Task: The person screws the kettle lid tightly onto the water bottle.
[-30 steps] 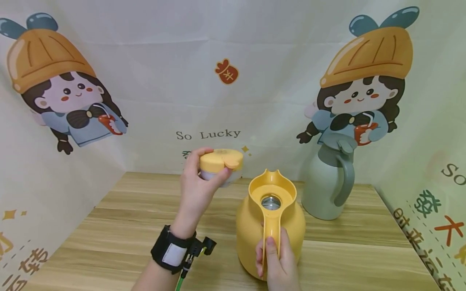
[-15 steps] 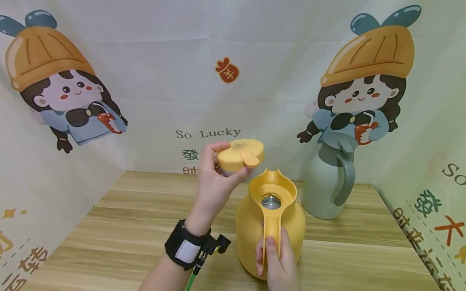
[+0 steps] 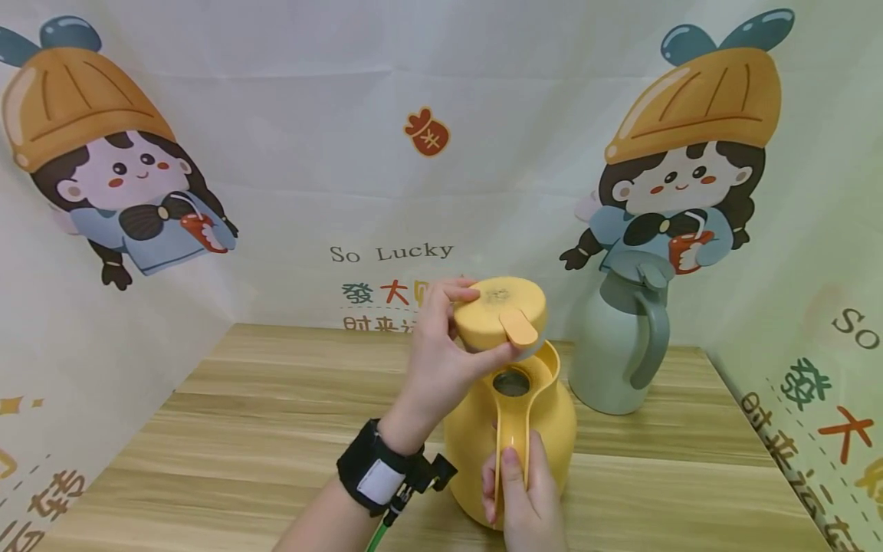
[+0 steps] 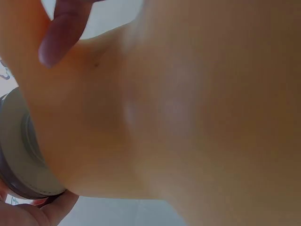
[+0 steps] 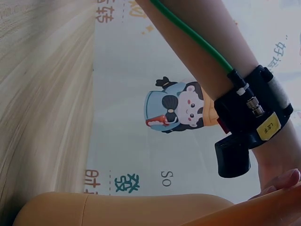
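Observation:
My left hand (image 3: pixel 438 356) grips a round yellow lid (image 3: pixel 493 318) from its left side, thumb at the front near the tab. The lid is held tilted just above the mouth of a yellow thermos jug (image 3: pixel 555 429), covering part of the spout. Its pale underside shows in the left wrist view, beside the jug's wall (image 4: pixel 164 117). My right hand (image 3: pixel 527 491) is wrapped around the jug's handle (image 3: pixel 512 418), thumb on top. The jug stands upright on the table, its round opening (image 3: pixel 511 382) uncovered.
A grey-green thermos jug (image 3: pixel 610 353) with its lid on stands at the back right. The wood-grain table (image 3: pixel 241 429) meets a printed cloth backdrop (image 3: pixel 310 153) behind and at both sides. A wrist strap with a camera (image 3: pixel 386 471) and green cable is on the left arm.
My left hand has carried the lid rightward, from left of the yellow jug to over its mouth, tipping its top more into view. The right hand and both jugs have stayed put.

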Tool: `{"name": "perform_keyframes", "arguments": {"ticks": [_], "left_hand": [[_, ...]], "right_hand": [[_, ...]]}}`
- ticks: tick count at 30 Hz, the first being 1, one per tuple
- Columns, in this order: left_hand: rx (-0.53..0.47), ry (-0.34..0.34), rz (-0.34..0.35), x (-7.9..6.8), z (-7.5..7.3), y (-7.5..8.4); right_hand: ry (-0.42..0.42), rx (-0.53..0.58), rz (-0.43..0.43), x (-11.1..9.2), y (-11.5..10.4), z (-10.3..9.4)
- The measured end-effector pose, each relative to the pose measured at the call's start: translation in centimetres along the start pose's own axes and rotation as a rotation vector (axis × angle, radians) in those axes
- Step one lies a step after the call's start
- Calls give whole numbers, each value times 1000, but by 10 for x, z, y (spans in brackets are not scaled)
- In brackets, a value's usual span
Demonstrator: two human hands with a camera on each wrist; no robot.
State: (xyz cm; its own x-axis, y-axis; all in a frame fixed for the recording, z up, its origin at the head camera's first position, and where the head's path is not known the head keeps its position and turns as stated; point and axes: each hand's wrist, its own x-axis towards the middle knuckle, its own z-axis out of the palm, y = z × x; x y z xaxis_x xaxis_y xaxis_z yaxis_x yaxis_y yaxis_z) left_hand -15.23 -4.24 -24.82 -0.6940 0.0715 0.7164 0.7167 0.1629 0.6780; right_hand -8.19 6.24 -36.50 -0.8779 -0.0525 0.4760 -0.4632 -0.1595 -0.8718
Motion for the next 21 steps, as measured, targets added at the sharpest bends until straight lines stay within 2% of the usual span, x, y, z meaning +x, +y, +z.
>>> {"name": "perform_keyframes", "arguments": {"ticks": [3, 9, 14, 21], "left_hand": [[29, -17, 38, -3, 3, -12], [47, -51, 39, -10, 8, -42], [40, -75, 38, -16, 9, -50], [88, -93, 58, -19, 11, -54]], "right_hand": [[-2, -3, 2, 0, 0, 0], [-4, -12, 28, 0, 0, -1], [-5, -8, 23, 0, 1, -1], [4, 4, -41, 0, 4, -2]]}}
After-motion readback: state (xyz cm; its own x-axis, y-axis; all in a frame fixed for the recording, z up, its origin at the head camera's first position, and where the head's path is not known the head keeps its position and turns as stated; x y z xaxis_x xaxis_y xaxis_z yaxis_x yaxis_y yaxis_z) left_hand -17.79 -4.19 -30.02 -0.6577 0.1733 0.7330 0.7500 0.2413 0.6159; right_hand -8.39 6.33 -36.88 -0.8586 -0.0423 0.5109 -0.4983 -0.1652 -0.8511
